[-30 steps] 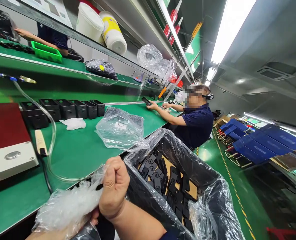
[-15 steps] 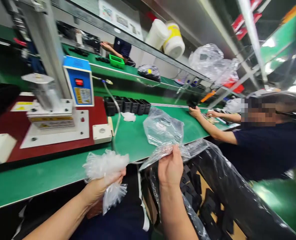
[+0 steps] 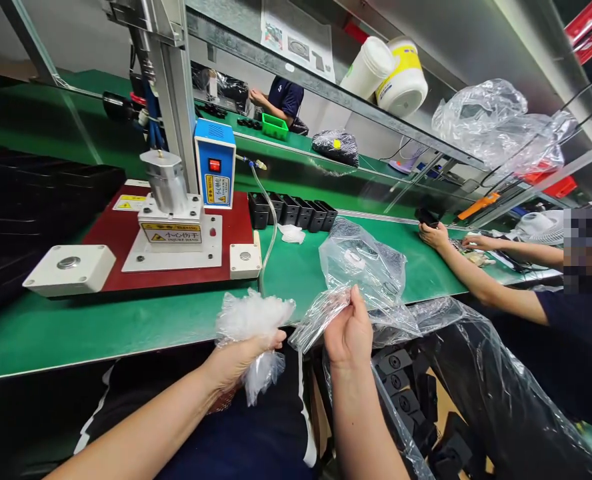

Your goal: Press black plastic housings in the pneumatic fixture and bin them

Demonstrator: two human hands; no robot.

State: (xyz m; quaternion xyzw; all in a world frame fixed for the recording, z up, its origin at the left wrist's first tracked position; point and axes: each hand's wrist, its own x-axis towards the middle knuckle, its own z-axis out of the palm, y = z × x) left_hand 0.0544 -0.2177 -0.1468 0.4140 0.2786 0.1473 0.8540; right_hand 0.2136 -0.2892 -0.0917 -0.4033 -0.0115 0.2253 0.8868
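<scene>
A crumpled bunch of thin clear plastic bags is squeezed in my left hand, its ends poking out above and below the fingers. My right hand grips the gathered edge of a large clear plastic bag between thumb and fingers. That bag spreads over the front of the green bench and hangs past its edge. Below, beside my right forearm, lie several black plastic parts in a plastic-lined box.
To the left stands a small press on a red base, with white button boxes and a blue control box. Several black cases line the bench behind a hose. On the right a co-worker's arms reach over the bench.
My view has turned left and steadied, so bench and press sit farther right in the picture. Both hands still hold their plastic, with little change in grip.
</scene>
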